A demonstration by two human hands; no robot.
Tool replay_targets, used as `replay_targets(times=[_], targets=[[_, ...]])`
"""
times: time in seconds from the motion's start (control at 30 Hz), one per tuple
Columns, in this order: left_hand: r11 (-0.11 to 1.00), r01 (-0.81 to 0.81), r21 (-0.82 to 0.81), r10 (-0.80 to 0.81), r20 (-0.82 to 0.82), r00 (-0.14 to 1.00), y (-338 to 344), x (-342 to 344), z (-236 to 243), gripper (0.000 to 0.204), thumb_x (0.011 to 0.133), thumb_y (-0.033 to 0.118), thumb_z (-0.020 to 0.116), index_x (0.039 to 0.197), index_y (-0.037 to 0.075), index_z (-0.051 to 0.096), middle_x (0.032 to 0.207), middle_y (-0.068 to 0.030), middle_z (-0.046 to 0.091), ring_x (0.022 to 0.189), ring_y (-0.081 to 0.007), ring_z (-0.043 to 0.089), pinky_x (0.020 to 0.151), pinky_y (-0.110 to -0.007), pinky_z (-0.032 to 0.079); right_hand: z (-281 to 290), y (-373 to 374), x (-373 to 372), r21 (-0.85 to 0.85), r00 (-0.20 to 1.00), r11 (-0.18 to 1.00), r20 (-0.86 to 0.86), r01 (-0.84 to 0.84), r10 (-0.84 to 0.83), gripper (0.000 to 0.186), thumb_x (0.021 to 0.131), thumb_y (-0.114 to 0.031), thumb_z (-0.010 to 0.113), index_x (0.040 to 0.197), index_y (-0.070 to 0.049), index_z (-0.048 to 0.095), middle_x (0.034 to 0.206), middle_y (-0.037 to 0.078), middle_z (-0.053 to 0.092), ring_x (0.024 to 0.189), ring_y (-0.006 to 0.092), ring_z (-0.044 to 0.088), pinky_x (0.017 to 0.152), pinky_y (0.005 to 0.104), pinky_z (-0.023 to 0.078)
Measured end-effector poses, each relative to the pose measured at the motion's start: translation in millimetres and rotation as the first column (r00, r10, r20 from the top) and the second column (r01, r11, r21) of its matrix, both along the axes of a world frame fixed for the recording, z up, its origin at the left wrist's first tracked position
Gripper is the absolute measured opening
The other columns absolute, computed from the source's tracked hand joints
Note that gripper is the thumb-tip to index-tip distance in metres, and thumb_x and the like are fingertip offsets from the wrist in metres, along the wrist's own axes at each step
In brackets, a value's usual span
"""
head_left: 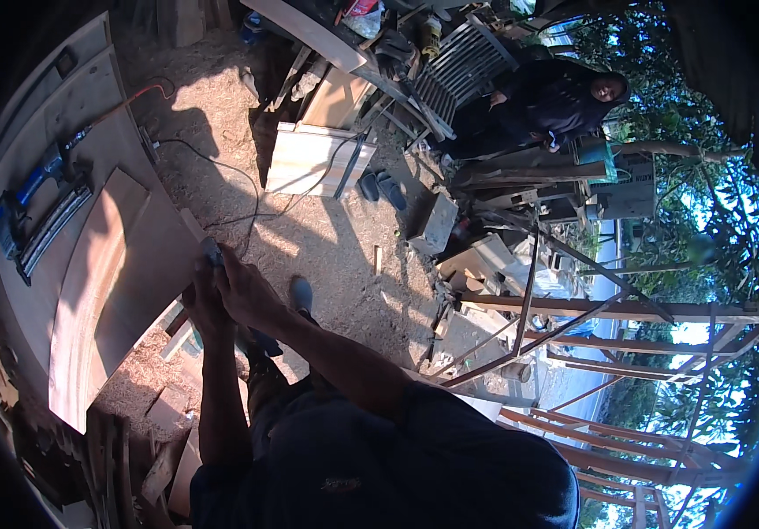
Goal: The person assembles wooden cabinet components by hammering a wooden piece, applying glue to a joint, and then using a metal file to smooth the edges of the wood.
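Note:
My left hand and my right hand are closed together at the near edge of the wooden worktable. A small greyish object sticks out past the fingers of my right hand; its kind is too dark and small to tell. What lies inside my left hand is hidden. On the tabletop beside my hands rests a curved, light-brown wooden board. Farther left lies a blue nail gun with a long dark magazine, and an orange hose runs near it.
A dark cable trails over the sawdust-covered ground to light planks. Dark sandals lie beside them. At upper right a person in dark clothes sits by a slatted bench. Wooden framing stands right; scrap wood lies below.

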State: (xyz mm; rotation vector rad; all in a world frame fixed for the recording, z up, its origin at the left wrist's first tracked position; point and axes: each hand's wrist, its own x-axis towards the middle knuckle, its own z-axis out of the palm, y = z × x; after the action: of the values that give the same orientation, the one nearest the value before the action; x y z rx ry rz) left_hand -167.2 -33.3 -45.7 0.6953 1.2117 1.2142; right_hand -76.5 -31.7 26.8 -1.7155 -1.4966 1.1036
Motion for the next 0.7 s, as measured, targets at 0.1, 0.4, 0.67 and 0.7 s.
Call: replay_targets(times=[0.1, 0.4, 0.67, 0.7], targets=[[0.982, 0.119, 0.146, -0.043, -0.441, 0.897, 1.0, -13.3, 7.2, 0.033, 0.103, 0.032, 0.054, 0.108, 0.001, 0.065, 0.091, -0.0072, 0.066, 0.08, -0.0137, 0.063, 0.068, -0.033, 0.05, -9.6, 4.8, 0.2, 0.007, 0.993, 0.999, 0.111, -0.037, 0.036, 0.049, 0.1, -0.016, 0.047, 0.142, 0.003, 0.032, 0.081, 0.031, 0.066, 0.074, 0.0492, 0.066, 0.067, 0.0564, 0.052], [0.977, -0.191, -0.094, 0.213, 0.436, 0.874, 7.3, -1.6, 15.3, 0.03, 0.1, 0.022, 0.062, 0.11, -0.006, 0.062, 0.106, -0.0108, 0.067, 0.1, -0.0191, 0.064, 0.097, -0.035, 0.049, -29.0, -14.1, 9.4, 0.204, 0.937, 0.954, 0.317, -0.221, 0.149, 0.049, 0.1, -0.017, 0.047, 0.144, -0.001, 0.031, 0.092, 0.034, 0.066, 0.083, 0.0526, 0.066, 0.072, 0.0598, 0.053], [0.979, -0.194, 0.062, 0.175, 0.232, 0.957, 5.2, -4.1, 3.6, 0.03, 0.098, 0.023, 0.064, 0.111, -0.003, 0.059, 0.099, -0.0073, 0.063, 0.092, -0.0158, 0.062, 0.082, -0.034, 0.049, -28.1, -8.9, 9.0, 0.322, 0.927, 0.911, 0.35, -0.257, 0.138, 0.039, 0.101, -0.018, 0.048, 0.132, 0.005, 0.041, 0.095, 0.031, 0.066, 0.083, 0.0499, 0.066, 0.07, 0.0549, 0.055], [0.984, -0.135, 0.118, 0.119, 0.139, 0.983, 0.0, -2.6, 3.0, 0.029, 0.098, 0.023, 0.064, 0.111, -0.003, 0.059, 0.098, -0.0071, 0.063, 0.093, -0.0156, 0.062, 0.082, -0.034, 0.049, -27.0, 7.1, 6.9, 0.227, 0.926, 0.946, 0.348, -0.233, 0.145, 0.034, 0.1, -0.014, 0.05, 0.129, 0.004, 0.047, 0.108, 0.032, 0.059, 0.083, 0.048, 0.066, 0.069, 0.053, 0.055]])
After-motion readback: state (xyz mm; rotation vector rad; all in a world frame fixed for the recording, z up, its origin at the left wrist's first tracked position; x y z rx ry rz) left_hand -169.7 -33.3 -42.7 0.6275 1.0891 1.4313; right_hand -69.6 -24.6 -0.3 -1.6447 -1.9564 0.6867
